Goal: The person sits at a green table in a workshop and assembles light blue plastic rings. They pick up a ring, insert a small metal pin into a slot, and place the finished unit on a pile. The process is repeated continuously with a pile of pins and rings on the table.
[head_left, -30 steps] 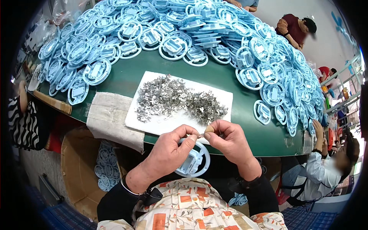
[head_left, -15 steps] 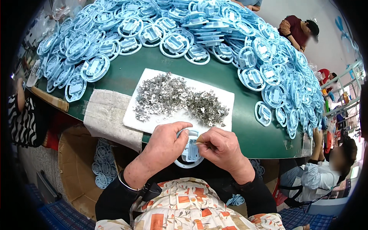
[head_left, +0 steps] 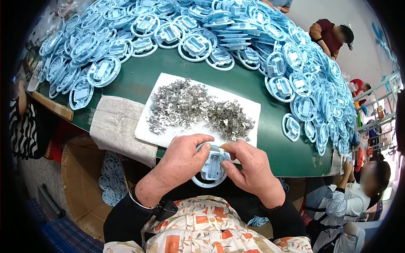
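A light-blue plastic ring part (head_left: 212, 167), like a toy steering wheel with a boxy open housing in its middle, is held over the table's near edge. My left hand (head_left: 182, 162) grips its upper left, thumb pressed near the rim. On the other side, my right hand (head_left: 249, 170) has its thumb on the housing's right edge and its index finger at the upper rim. Just beyond both hands lies a white foam board (head_left: 148, 126) bearing two heaps of small metal clips (head_left: 179, 103). Whether a clip sits inside the housing cannot be made out.
Many like blue parts (head_left: 196, 46) are piled along the green table's (head_left: 274, 139) far side and right. A greyish cloth pad (head_left: 120, 130) lies left of the board. Below the table, a cardboard box (head_left: 78, 177) holds more parts. Several people are around the table.
My right hand has gone from a pinch over the housing, with something thin at its fingertips, to gripping the part's right side. My left hand keeps its hold.
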Motion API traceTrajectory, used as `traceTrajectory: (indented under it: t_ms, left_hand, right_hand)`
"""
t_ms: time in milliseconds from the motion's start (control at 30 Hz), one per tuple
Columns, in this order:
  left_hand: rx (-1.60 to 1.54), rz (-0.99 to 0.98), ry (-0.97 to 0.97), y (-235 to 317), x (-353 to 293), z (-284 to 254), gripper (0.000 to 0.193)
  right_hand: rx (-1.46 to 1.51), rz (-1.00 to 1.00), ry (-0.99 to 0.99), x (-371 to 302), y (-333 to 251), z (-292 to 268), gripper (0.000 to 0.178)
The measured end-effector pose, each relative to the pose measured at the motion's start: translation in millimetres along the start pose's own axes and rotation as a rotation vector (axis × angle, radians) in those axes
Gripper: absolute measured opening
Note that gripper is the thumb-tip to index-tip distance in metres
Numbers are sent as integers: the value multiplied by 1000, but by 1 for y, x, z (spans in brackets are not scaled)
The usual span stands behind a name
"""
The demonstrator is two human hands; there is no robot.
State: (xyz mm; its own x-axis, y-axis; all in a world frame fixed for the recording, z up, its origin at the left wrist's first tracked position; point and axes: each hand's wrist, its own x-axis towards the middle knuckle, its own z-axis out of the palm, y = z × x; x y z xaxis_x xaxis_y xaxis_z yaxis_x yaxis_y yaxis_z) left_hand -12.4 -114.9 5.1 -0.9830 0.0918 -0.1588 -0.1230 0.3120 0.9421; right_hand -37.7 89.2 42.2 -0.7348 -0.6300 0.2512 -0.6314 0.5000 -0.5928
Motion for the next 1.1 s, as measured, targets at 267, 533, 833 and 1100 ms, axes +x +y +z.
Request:
traceTrajectory:
  t_ms: [267, 533, 833, 1100]
  left_hand:
    - [7, -36, -16, 4, 1, -3, 31]
    - [3, -65, -27, 5, 2, -4, 32]
    - [-3, -58, -28, 5, 3, -3, 31]
    - [40, 25, 26, -3, 3, 0, 30]
  right_hand:
    - [-303, -48, -194, -17, 0, -7, 55]
    - [-330, -23, -168, -15, -3, -13, 48]
    - [-250, -21, -141, -11, 3, -12, 40]
    - [-549, -114, -326, 3, -24, -24, 32]
